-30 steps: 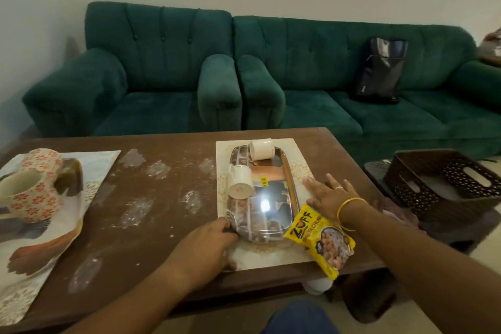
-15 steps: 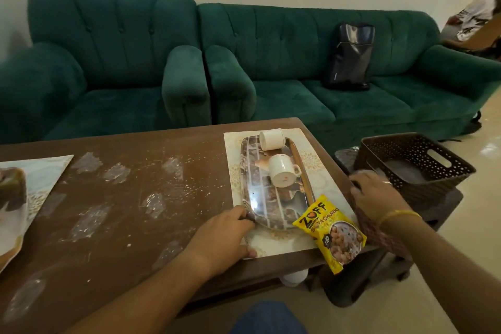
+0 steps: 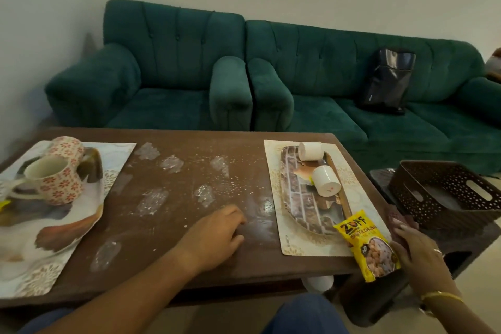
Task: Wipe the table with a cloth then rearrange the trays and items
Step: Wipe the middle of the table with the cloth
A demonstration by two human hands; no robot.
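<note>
Logged at lower centre: left hand (image 3: 217, 236), palm down on the brown table (image 3: 168, 266), fingers loosely bent, gripping nothing.

Logged at lower right: right hand (image 3: 418, 252) off the table's right end, fingers fairly straight and relaxed, nothing clasped. Thumb just beside the yellow snack packet (image 3: 366, 248); contact not resolvable. Gold bangle (image 3: 439, 297) on that wrist.

Noted mauve fabric-like patch (image 3: 397, 218) just beyond those fingertips; too dim to identify.

Noted packet overhanging the near right table corner, its top lying on the right placemat (image 3: 273, 192).

Found on that mat a long brick-patterned tray (image 3: 303, 209) carrying a far white cup (image 3: 311, 150) at its far end and a near white cup (image 3: 326, 182) mid-tray, both tipped on their sides.

Recorded whitish smeared patches (image 3: 151, 202) and specks across the bare middle of the table.

At left of frame: left placemat (image 3: 67, 228) bearing two floral mugs (image 3: 54, 182), close together.

Right of frame, beyond the table end: dark perforated basket (image 3: 444, 192).

Across the upper frame: green sofa (image 3: 176, 62), with a black bag (image 3: 385, 81) leaning on its right-hand seat.
</note>
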